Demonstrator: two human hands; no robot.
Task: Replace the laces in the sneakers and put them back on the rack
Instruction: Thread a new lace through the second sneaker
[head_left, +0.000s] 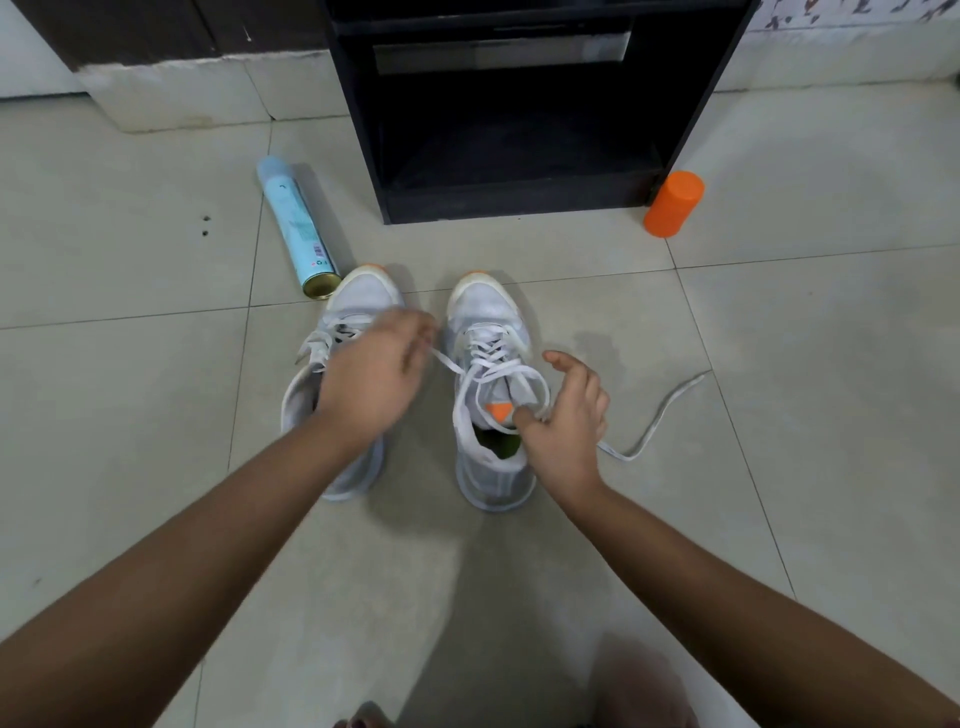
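Note:
Two white sneakers with orange toe tips stand side by side on the tiled floor, toes pointing away from me. My left hand (374, 374) hovers over the left sneaker (343, 467) and pinches one end of the white lace (649, 431) of the right sneaker (488, 312). My right hand (566, 415) rests at that sneaker's opening, thumb pressing a loop of the same lace by the orange tongue tag. The lace's other end trails across the floor to the right. The black shoe rack (519, 130) stands open just beyond the sneakers.
A light blue spray can (296, 223) lies on the floor left of the rack, its base almost touching the left sneaker's toe. An orange cylinder (674, 203) stands at the rack's right front corner. A low white ledge runs along the wall behind.

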